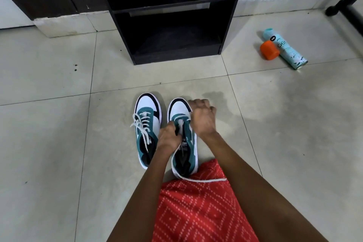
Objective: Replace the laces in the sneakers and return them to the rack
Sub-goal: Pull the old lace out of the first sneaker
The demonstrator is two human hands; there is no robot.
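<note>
Well before rack (176, 57): left hand (168, 138) grips right sneaker (179, 108), right hand (203, 120) lace (196, 180)

bare floor (49, 133) left, spray can (284, 49) right

The left hand (168, 138) holds the right sneaker (179, 108) on the floor (59, 124), beside the left sneaker (147, 105). The right hand (202, 119) grips a white lace (206, 180).

Over on the floor the can (284, 48) shows the big letters "ae" along its side next to a small black round badge with figures too small to read, and the tongue label of the right sneaker (189, 143) seems to read "puma".
</note>
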